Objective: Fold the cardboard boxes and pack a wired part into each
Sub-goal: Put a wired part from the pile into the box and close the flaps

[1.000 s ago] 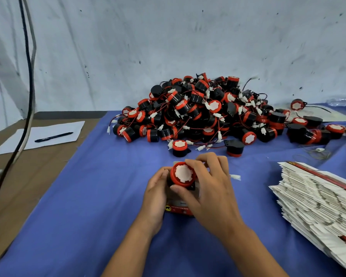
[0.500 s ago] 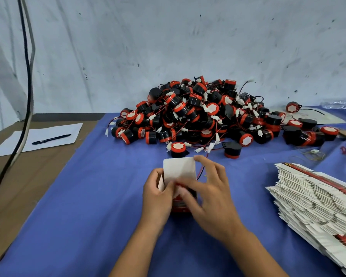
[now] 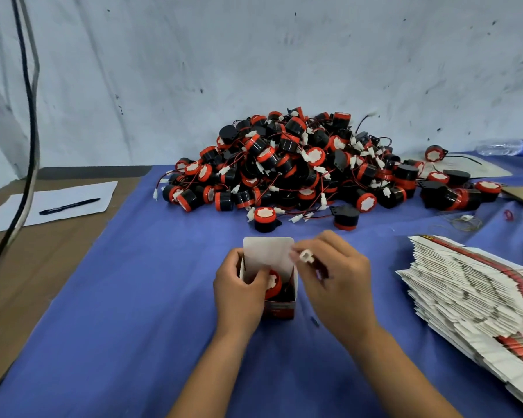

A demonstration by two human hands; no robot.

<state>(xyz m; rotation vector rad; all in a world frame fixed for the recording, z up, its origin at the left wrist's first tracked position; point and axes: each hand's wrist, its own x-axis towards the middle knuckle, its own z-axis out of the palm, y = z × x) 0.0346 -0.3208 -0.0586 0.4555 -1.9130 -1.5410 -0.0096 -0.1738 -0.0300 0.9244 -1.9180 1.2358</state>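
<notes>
Left hand (image 3: pixel 239 292) grips the open box (image 3: pixel 280 300) holding a wired part (image 3: pixel 273 283); right hand (image 3: pixel 337 279) pinches its white connector (image 3: pixel 306 255).

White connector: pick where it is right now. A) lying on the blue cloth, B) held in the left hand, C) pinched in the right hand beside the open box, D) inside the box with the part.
C: the right hand pinches the white connector just outside the open box, while the left hand holds the box with the part inside.
</notes>
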